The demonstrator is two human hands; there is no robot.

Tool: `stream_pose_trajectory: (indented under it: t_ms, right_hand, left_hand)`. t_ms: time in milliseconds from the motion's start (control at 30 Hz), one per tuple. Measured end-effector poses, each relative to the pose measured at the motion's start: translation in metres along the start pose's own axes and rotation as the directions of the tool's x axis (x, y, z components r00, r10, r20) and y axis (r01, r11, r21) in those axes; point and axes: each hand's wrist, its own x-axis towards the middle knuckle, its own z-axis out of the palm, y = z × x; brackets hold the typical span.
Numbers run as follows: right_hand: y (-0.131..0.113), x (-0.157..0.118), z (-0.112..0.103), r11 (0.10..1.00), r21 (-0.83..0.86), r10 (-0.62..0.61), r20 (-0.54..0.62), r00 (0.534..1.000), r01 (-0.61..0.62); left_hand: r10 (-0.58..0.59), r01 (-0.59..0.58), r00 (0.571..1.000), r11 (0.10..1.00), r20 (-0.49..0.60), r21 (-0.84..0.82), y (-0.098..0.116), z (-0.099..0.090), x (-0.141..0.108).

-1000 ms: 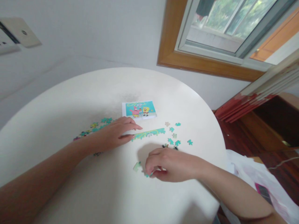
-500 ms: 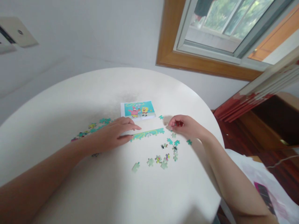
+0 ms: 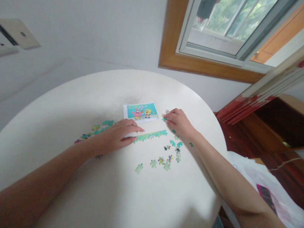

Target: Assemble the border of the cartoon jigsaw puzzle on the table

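Observation:
My left hand (image 3: 120, 134) lies open on the table, thumb and fingers apart. Its thumb touches the left end of a strip of joined teal puzzle pieces (image 3: 152, 136). To the right of the strip's far end, my right hand (image 3: 178, 123) is closed, its fingertips on a small teal puzzle piece (image 3: 164, 119). Beyond the strip lies a picture card (image 3: 142, 112) with a pink and a yellow cartoon figure. Loose pale green puzzle pieces (image 3: 167, 166) are scattered nearer to me, and teal ones (image 3: 172, 143) lie below my right hand.
A pile of mixed puzzle pieces (image 3: 96, 128) sits behind my left wrist, partly hidden by it. The round white table (image 3: 114, 196) meets the wall near a wood-framed window (image 3: 204, 65). A white plastic bag (image 3: 251, 171) is off the table's right side.
My right hand has moved up and left, from beside the strip's right end to the teal piece near the card. My left hand and the strip stay in place.

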Motion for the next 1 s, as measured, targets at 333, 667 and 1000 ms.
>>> stream_pose_trajectory:
  t_ms: [333, 667, 1000]
  right_hand:
    - [-0.002, 0.005, -0.001, 0.969, 0.178, 0.17, 0.033, 0.985, -0.173]
    - [-0.009, -0.005, -0.016, 0.917, 0.328, 0.235, 0.015, 0.972, -0.227]
    - [-0.016, -0.031, -0.028, 0.709, 0.604, 0.292, 0.219, 0.931, -0.365]
  left_hand:
    - [-0.012, 0.012, 1.0, 1.0, 0.011, 0.003, 0.004, -0.003, 0.002]
    - [0.001, -0.001, 1.0, 1.0, -0.001, 0.013, 0.002, -0.002, 0.0]
    - [-0.012, 0.012, 1.0, 1.0, 0.012, 0.0, 0.003, -0.001, 0.0]
